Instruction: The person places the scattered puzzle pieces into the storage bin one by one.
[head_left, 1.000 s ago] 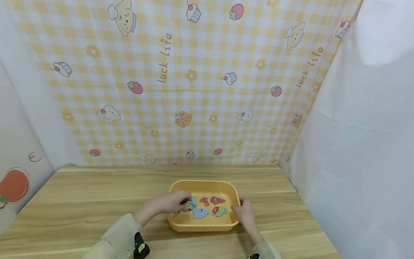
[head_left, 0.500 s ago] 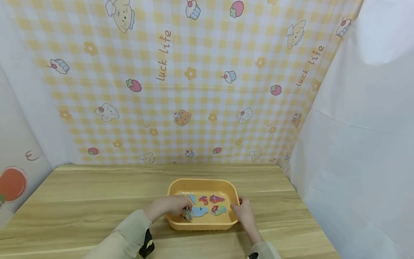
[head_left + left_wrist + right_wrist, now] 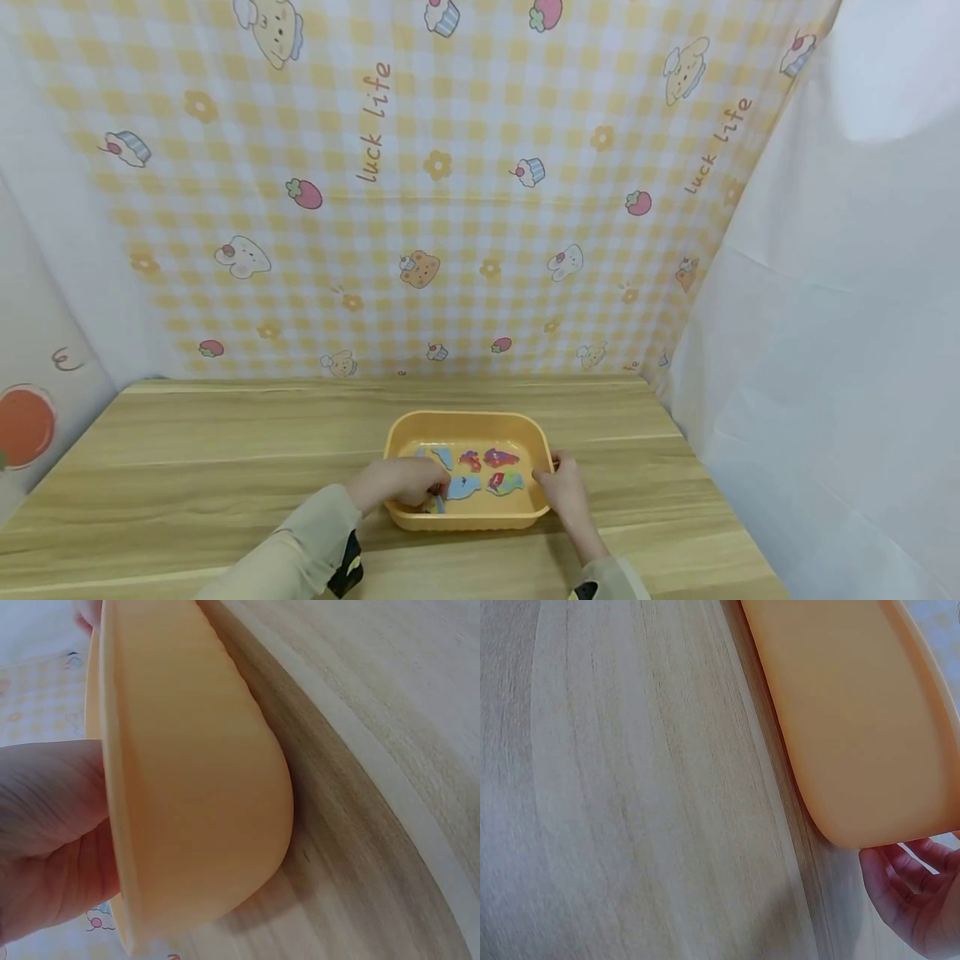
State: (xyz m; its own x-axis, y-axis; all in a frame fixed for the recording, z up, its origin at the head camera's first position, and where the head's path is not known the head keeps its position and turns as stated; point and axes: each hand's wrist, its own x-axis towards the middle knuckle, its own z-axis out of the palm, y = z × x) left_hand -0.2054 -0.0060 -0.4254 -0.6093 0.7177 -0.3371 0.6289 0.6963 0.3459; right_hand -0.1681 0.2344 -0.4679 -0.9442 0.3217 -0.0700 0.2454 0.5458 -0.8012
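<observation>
An orange plastic tray [image 3: 465, 522] stands on the wooden table with several flat, colourful puzzle pieces on its floor. My left hand [image 3: 408, 482] reaches over the left wall and pinches a blue-and-yellow puzzle piece [image 3: 435, 505] low in the front left corner. Most of that piece is hidden by the fingers. Beside it lies a light-blue piece [image 3: 463, 487]. My right hand [image 3: 564, 492] holds the tray's right side, thumb over the rim. In the right wrist view, curled fingers [image 3: 900, 881] touch the tray's outer wall [image 3: 847, 712]. The left wrist view hides the left fingertips behind the wall [image 3: 195, 750].
Other pieces in the tray are a red-and-green one [image 3: 506, 482], a small red one [image 3: 470, 460], a purple-red one [image 3: 501, 457] and a blue one [image 3: 442, 456] at the back left. Bare wooden tabletop [image 3: 247, 442] surrounds the tray, with a checked cloth [image 3: 465, 317] behind.
My left hand has moved the pinched piece from above the tray's left middle down into the front left corner. The right hand keeps its hold on the tray's right side.
</observation>
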